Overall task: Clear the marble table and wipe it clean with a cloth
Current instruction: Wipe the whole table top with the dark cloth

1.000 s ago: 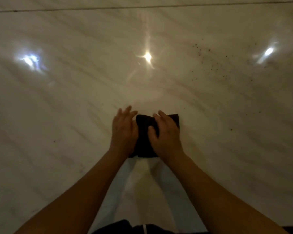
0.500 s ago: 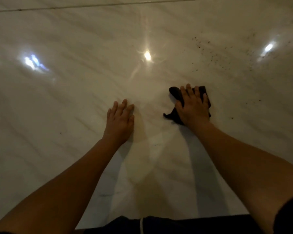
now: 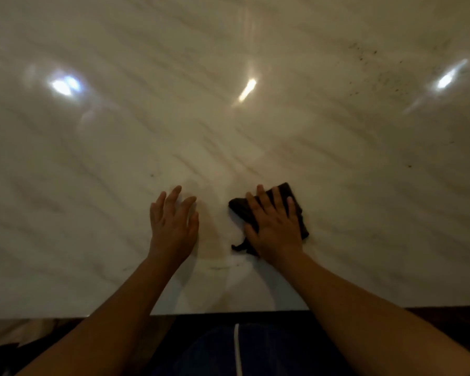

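Note:
A glossy pale marble table [image 3: 120,164] fills the view. A small dark cloth [image 3: 296,204] lies on it just right of centre, near the front edge. My right hand [image 3: 273,226] presses flat on the cloth with straight fingers and covers most of it. My left hand [image 3: 173,223] rests flat on the bare marble to the cloth's left, fingers spread, holding nothing.
Dark specks [image 3: 377,77] are scattered on the marble at the far right. Three bright light reflections glare on the surface. The table's front edge [image 3: 228,312] runs across the bottom, with my dark clothing below it.
Both hands were on the cloth a second ago. My right hand slid it out to the right and then back toward me. My left hand stays flat on the marble.

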